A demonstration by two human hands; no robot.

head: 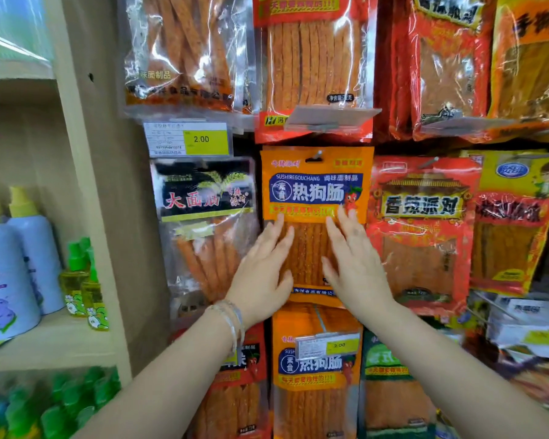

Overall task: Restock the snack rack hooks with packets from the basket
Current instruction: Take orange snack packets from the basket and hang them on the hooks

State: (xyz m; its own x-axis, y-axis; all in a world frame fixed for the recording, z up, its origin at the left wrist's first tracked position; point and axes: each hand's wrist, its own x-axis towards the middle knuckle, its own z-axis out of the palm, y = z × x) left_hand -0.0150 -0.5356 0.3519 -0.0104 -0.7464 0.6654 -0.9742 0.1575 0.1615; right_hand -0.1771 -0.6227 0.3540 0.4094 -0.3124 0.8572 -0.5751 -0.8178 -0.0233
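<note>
Head view: your left hand [262,274] and right hand [355,264] lie flat, fingers straight and slightly spread, pressing the clear lower window of the orange packet [316,191], which hangs on its hook [318,154] between a black packet [203,198] and a red packet [422,217].

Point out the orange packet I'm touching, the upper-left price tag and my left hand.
orange packet [316,191]: head view, blue label.
upper-left price tag [206,139]: head view, yellow field.
left hand [261,267]: head view, back.

At the left, a wooden shelf [61,342] carries two pale blue bottles [35,248] with yellow caps and, just right of them, small green-capped yellow bottles [73,280].
</note>
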